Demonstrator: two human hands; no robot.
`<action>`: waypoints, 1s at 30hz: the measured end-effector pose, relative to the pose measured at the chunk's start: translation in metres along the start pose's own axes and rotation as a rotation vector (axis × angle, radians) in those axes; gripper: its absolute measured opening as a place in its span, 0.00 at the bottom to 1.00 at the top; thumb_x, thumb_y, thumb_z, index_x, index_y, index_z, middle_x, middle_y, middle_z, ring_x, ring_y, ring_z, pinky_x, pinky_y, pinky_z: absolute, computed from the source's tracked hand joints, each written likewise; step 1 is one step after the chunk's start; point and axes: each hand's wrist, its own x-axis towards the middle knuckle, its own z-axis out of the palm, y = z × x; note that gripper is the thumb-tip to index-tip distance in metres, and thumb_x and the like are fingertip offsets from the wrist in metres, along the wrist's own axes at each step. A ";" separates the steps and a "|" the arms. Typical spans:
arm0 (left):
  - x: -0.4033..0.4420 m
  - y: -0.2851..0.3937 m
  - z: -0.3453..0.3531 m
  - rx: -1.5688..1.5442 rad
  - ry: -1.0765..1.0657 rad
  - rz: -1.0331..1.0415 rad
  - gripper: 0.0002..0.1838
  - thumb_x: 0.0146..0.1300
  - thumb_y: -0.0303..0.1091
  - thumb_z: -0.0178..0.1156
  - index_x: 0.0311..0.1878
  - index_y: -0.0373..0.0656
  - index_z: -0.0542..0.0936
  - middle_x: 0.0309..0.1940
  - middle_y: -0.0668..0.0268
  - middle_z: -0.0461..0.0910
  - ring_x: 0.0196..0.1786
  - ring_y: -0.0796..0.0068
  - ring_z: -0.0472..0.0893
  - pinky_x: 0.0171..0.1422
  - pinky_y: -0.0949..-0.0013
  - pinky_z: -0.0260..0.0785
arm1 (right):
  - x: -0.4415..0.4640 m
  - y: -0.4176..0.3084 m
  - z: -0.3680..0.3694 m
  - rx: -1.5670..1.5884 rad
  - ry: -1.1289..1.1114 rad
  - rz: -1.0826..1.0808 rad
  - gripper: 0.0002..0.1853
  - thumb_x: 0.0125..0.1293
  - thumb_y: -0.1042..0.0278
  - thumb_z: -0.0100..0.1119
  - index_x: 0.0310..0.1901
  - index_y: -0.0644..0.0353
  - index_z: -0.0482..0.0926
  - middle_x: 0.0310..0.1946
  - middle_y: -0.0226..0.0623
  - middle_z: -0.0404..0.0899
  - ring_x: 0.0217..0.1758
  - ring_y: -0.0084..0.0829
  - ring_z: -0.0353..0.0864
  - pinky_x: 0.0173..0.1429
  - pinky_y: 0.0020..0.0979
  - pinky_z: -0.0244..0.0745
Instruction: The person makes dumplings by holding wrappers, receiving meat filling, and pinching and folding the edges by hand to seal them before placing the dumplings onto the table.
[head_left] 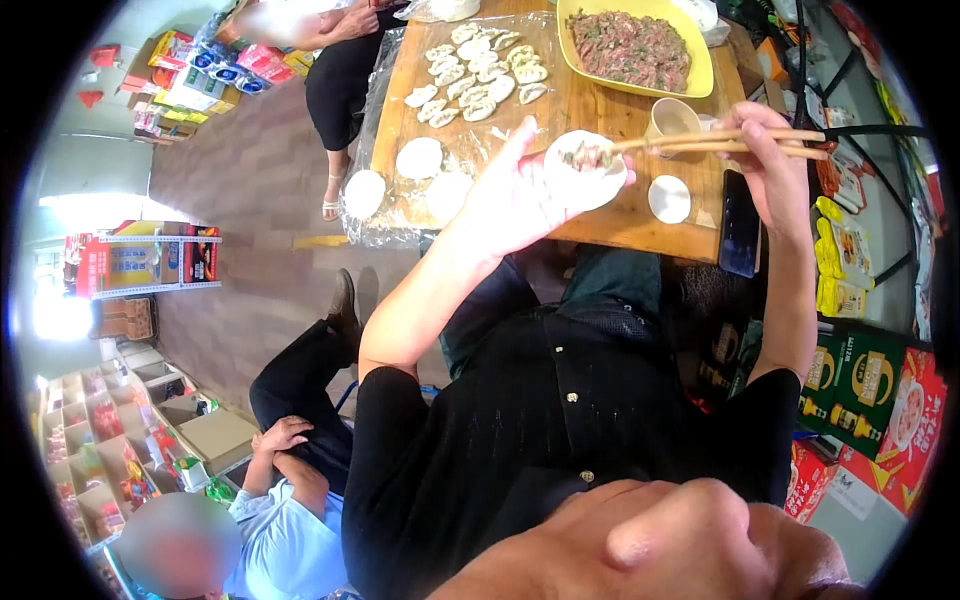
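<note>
A round white wrapper [590, 188] lies on the palm of my left hand [530, 195], with some meat filling [585, 155] on it. Between the fingers of my right hand [765, 155] is a pair of chopsticks [700, 141], whose tips touch the filling. Beyond my hands stands a yellow bowl [577, 75] of minced meat [628, 48], and a cup [672, 120] is beneath the chopsticks. Several folded dumplings [478, 70] sit at the table's far left. Other flat wrappers [419, 158] lie nearer, and one wrapper [669, 199] is to the right of my left hand.
A phone [739, 222] lies at the right edge of the wooden table [640, 232]. Clear plastic film [385, 120] covers the table's left part. One person sits beyond it at upper left, another at lower left. Shelves and packaged goods [850, 390] stand around.
</note>
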 end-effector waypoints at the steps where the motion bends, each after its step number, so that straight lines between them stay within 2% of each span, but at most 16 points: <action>1: -0.002 -0.002 0.001 -0.019 0.019 -0.024 0.41 0.75 0.58 0.29 0.69 0.22 0.55 0.70 0.31 0.53 0.73 0.33 0.57 0.76 0.46 0.56 | -0.004 -0.002 0.005 -0.029 -0.051 -0.013 0.14 0.71 0.66 0.56 0.52 0.67 0.77 0.42 0.43 0.82 0.45 0.31 0.82 0.51 0.31 0.82; 2: -0.007 -0.004 0.004 -0.036 0.025 -0.048 0.41 0.75 0.59 0.29 0.70 0.25 0.55 0.68 0.33 0.59 0.70 0.36 0.63 0.76 0.49 0.58 | -0.005 -0.002 0.008 -0.061 -0.080 -0.038 0.14 0.70 0.66 0.57 0.52 0.66 0.76 0.43 0.44 0.82 0.46 0.32 0.82 0.51 0.33 0.82; 5: -0.018 -0.007 0.008 -0.126 -0.009 -0.082 0.41 0.75 0.60 0.29 0.70 0.25 0.54 0.68 0.32 0.58 0.70 0.35 0.63 0.75 0.49 0.59 | -0.007 0.003 0.008 -0.127 -0.109 -0.107 0.15 0.70 0.67 0.59 0.53 0.66 0.76 0.43 0.45 0.82 0.47 0.32 0.82 0.51 0.35 0.82; 8: -0.025 -0.009 0.008 -0.168 -0.010 -0.105 0.41 0.75 0.59 0.29 0.70 0.24 0.54 0.68 0.32 0.58 0.70 0.35 0.62 0.75 0.49 0.59 | -0.006 -0.001 0.006 -0.125 -0.151 -0.050 0.16 0.69 0.68 0.59 0.55 0.66 0.75 0.44 0.45 0.82 0.48 0.33 0.82 0.50 0.34 0.82; 15: -0.031 -0.011 -0.001 -0.185 -0.078 -0.093 0.39 0.76 0.56 0.30 0.70 0.24 0.55 0.68 0.32 0.57 0.70 0.33 0.62 0.75 0.49 0.59 | 0.003 -0.013 0.009 -0.135 -0.210 -0.065 0.18 0.70 0.69 0.57 0.58 0.65 0.72 0.41 0.47 0.83 0.46 0.33 0.83 0.47 0.31 0.80; 17: -0.032 -0.012 -0.003 -0.246 -0.050 -0.088 0.41 0.73 0.55 0.40 0.72 0.24 0.51 0.70 0.30 0.52 0.71 0.31 0.60 0.75 0.49 0.58 | 0.006 -0.018 0.013 -0.126 -0.229 -0.072 0.19 0.70 0.68 0.57 0.59 0.65 0.72 0.41 0.48 0.83 0.45 0.33 0.84 0.47 0.31 0.80; 23: -0.038 -0.008 -0.005 -0.246 -0.096 -0.112 0.41 0.73 0.56 0.40 0.71 0.25 0.53 0.69 0.31 0.55 0.70 0.31 0.61 0.75 0.48 0.59 | 0.006 -0.018 0.028 -0.211 -0.330 -0.219 0.24 0.66 0.70 0.61 0.63 0.63 0.69 0.41 0.48 0.83 0.47 0.40 0.85 0.55 0.38 0.79; 25: -0.040 -0.008 -0.007 -0.228 -0.113 -0.108 0.41 0.73 0.57 0.40 0.72 0.25 0.53 0.69 0.31 0.55 0.70 0.32 0.62 0.74 0.48 0.60 | 0.005 -0.019 0.032 -0.269 -0.343 -0.237 0.28 0.65 0.67 0.62 0.66 0.58 0.68 0.36 0.43 0.84 0.45 0.44 0.83 0.55 0.45 0.77; 26: -0.042 -0.008 -0.008 -0.206 -0.129 -0.106 0.42 0.73 0.58 0.40 0.72 0.26 0.54 0.69 0.31 0.55 0.70 0.33 0.62 0.74 0.48 0.61 | 0.006 -0.020 0.031 -0.252 -0.374 -0.228 0.28 0.64 0.67 0.63 0.66 0.57 0.68 0.37 0.43 0.84 0.46 0.45 0.83 0.56 0.47 0.76; 30: -0.043 -0.006 -0.011 -0.188 -0.119 -0.147 0.42 0.72 0.60 0.41 0.72 0.27 0.54 0.69 0.31 0.55 0.70 0.32 0.62 0.73 0.49 0.62 | 0.010 -0.022 0.031 -0.142 -0.461 -0.246 0.27 0.65 0.72 0.62 0.66 0.58 0.68 0.41 0.48 0.84 0.49 0.45 0.84 0.60 0.44 0.76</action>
